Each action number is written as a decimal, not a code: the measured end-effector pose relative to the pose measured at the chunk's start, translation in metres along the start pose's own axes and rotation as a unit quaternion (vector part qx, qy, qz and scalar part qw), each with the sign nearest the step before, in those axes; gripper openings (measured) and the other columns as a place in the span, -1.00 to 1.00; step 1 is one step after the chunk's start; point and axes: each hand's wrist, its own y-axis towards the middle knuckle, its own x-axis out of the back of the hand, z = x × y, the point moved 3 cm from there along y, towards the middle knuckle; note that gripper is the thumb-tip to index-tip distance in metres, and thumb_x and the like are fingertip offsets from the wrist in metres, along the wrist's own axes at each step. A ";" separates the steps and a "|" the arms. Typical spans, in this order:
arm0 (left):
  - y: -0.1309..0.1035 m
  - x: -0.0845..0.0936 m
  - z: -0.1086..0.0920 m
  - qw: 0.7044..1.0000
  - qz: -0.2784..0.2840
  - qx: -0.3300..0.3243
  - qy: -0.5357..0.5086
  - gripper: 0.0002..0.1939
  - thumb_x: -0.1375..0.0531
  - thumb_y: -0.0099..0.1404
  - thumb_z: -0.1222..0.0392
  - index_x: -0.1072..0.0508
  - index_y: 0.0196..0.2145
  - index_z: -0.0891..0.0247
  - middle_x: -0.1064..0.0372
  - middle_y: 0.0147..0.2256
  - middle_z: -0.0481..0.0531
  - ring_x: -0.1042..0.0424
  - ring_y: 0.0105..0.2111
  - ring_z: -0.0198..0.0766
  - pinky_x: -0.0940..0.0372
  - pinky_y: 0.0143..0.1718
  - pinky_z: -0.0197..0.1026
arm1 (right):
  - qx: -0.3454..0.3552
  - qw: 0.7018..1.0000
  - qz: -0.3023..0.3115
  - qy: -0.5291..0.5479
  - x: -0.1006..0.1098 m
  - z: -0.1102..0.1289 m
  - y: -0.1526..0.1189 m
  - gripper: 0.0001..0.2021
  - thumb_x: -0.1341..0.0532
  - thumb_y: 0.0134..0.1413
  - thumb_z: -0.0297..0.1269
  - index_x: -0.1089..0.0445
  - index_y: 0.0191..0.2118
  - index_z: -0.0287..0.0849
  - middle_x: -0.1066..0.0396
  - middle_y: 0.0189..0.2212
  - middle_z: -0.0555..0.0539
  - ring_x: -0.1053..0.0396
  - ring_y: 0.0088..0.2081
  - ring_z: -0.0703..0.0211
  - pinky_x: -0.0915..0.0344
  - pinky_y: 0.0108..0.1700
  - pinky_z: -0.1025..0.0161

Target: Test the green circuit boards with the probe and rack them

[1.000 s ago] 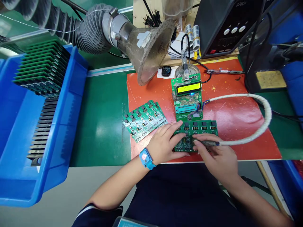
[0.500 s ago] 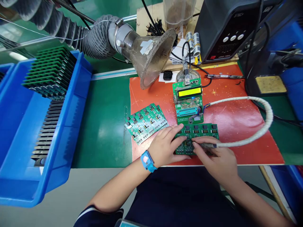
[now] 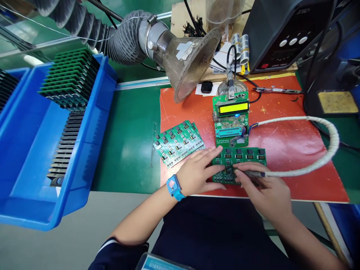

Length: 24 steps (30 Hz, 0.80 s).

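Note:
My left hand (image 3: 198,170), with a blue strap on its wrist, lies with fingers spread on the left end of a green circuit board (image 3: 249,156). In my right hand (image 3: 267,189) a dark pen-like probe (image 3: 254,173) is pinched, its tip hidden by my fingers over the middle of that board. A white-wrapped cable (image 3: 334,142) loops from the probe to a programmer board (image 3: 232,141) with a lit yellow-green display, just behind. Left of my left hand lie a few overlapping circuit boards (image 3: 178,142).
Upright boards (image 3: 70,77) fill part of a blue bin (image 3: 33,195) at the left. A fume-extraction hood (image 3: 194,62) hangs over the back of the orange mat (image 3: 303,183). A black soldering station (image 3: 281,37), a soldering iron (image 3: 278,90) and a yellow sponge (image 3: 337,102) are at the right.
The camera view has shifted, so most of the scene sits slightly further right. Both hands keep nearly the same places on the board, and the probe stays in my right hand.

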 end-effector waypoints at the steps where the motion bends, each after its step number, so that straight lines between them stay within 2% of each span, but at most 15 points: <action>1: 0.000 0.000 0.000 1.000 -0.006 -0.005 0.003 -0.45 -0.19 0.29 -0.26 -0.51 -0.05 0.30 -0.21 0.25 0.40 -0.33 0.20 0.05 -0.29 0.15 0.08 | 0.003 1.000 -0.002 0.000 0.000 0.000 0.000 -0.87 -0.21 0.26 -0.27 -0.45 -0.32 -0.12 -0.52 -0.30 -0.09 -0.52 -0.31 0.12 -0.54 -0.31 0.20; 7: -0.002 0.000 0.000 1.000 0.007 -0.007 0.005 -0.45 -0.22 0.28 -0.24 -0.51 -0.02 0.28 -0.19 0.26 0.41 -0.31 0.21 0.08 -0.26 0.17 0.09 | -0.012 1.000 0.003 0.004 0.000 -0.003 -0.001 -0.91 -0.22 0.25 -0.27 -0.45 -0.28 -0.11 -0.52 -0.29 -0.09 -0.52 -0.28 0.11 -0.52 -0.32 0.22; 11: -0.002 0.002 0.003 0.998 0.014 0.036 -0.047 -0.32 -0.29 0.19 -0.26 -0.39 0.06 0.33 -0.20 0.25 0.41 -0.30 0.23 0.01 -0.23 0.23 0.06 | -0.001 1.000 0.004 0.006 0.000 -0.004 -0.001 -0.91 -0.23 0.24 -0.28 -0.46 -0.29 -0.12 -0.52 -0.30 -0.08 -0.52 -0.28 0.12 -0.51 -0.34 0.26; 13: -0.001 0.006 0.004 0.995 0.018 0.056 -0.076 -0.27 -0.33 0.12 -0.27 -0.35 0.03 0.34 -0.22 0.23 0.43 -0.31 0.22 -0.01 -0.21 0.26 0.06 | -0.006 1.000 0.006 0.015 -0.001 -0.005 -0.001 -0.91 -0.23 0.24 -0.28 -0.46 -0.29 -0.12 -0.52 -0.30 -0.08 -0.52 -0.30 0.15 -0.49 -0.37 0.29; 17: 0.001 0.012 0.002 0.994 0.071 0.057 -0.066 -0.47 -0.38 0.11 -0.19 -0.38 -0.17 0.26 -0.22 0.24 0.37 -0.25 0.27 -0.02 -0.15 0.31 0.11 | -0.021 0.999 -0.008 0.041 -0.003 -0.003 0.000 -0.93 -0.23 0.23 -0.28 -0.45 -0.27 -0.12 -0.52 -0.29 -0.10 -0.53 -0.28 0.14 -0.50 -0.37 0.30; 22: -0.001 0.014 0.004 0.998 0.053 0.042 0.001 -0.67 -0.41 0.13 -0.02 -0.41 -0.32 0.21 -0.27 0.22 0.30 -0.35 0.19 0.05 -0.24 0.26 0.18 | -0.031 0.997 -0.014 0.065 -0.006 0.002 0.001 -0.91 -0.18 0.23 -0.31 -0.43 -0.29 -0.13 -0.52 -0.32 -0.11 -0.53 -0.27 0.14 -0.45 -0.42 0.35; 24: -0.001 0.013 0.007 0.999 0.041 0.022 0.023 -0.67 -0.40 0.13 -0.04 -0.43 -0.30 0.20 -0.30 0.20 0.27 -0.39 0.16 0.08 -0.29 0.22 0.20 | -0.036 0.996 -0.015 0.075 -0.008 0.002 0.002 -0.92 -0.18 0.21 -0.33 -0.42 -0.28 -0.14 -0.50 -0.31 -0.10 -0.52 -0.28 0.16 -0.43 -0.42 0.36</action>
